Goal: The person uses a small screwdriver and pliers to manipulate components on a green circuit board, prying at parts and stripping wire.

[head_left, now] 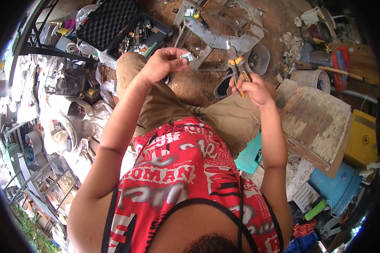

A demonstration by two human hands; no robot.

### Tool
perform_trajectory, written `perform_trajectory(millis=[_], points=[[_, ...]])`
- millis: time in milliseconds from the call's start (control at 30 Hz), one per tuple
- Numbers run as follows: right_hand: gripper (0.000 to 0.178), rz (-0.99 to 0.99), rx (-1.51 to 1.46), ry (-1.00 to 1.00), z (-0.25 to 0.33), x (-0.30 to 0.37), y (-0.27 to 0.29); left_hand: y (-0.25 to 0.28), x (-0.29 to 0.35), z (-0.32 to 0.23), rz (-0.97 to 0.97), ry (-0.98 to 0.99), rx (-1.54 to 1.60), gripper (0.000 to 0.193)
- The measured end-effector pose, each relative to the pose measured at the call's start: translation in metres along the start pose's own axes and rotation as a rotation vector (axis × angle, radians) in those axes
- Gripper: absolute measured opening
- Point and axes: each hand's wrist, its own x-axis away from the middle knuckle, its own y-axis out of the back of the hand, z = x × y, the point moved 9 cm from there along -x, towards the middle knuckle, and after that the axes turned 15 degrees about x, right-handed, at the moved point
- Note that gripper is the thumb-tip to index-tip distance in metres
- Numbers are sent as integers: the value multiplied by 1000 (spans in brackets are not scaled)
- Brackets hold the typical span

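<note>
Between the thumb and fingertips of my left hand (162,65) is a small silvery-green piece (187,57), perhaps a bit of circuit board. My right hand (254,89) grips pliers (235,63) with grey and orange handles, their jaws pointing away from me. A small pale bit (228,44) shows at the jaw tips; whether they clamp it I cannot tell. Both hands are raised over my knees, apart from each other. Beyond them stands a worn grey ring-shaped frame (215,37), with a small green circuit board (190,12) on its far left edge.
An open black case (158,31) of small parts lies far left. Beyond my right knee are a grey plastic tub (258,60) and a dark cup-like container (222,89). A worn wooden board (312,120), a yellow container (362,137) and a blue bucket (336,185) crowd the right.
</note>
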Motion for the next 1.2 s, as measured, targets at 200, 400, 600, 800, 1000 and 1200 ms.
perform_trajectory(millis=[200,400,600,800,1000,1200], points=[[13,-244,117,32,-12,-23,28,38,3,28,-241,-33,246,26],[27,-385,754,-208,-4,-100,92,38,3,40,-234,6,239,22],[35,-534,1312,-382,-18,-133,125,34,2,38,-252,-16,232,28],[28,-595,1123,-223,-30,-139,109,12,-32,40,-229,0,217,25],[27,-499,848,-186,-41,-126,58,-120,-149,-10,134,-63,-287,27],[33,-539,965,34,-52,-133,52,-199,-264,-8,-125,-384,-924,36]])
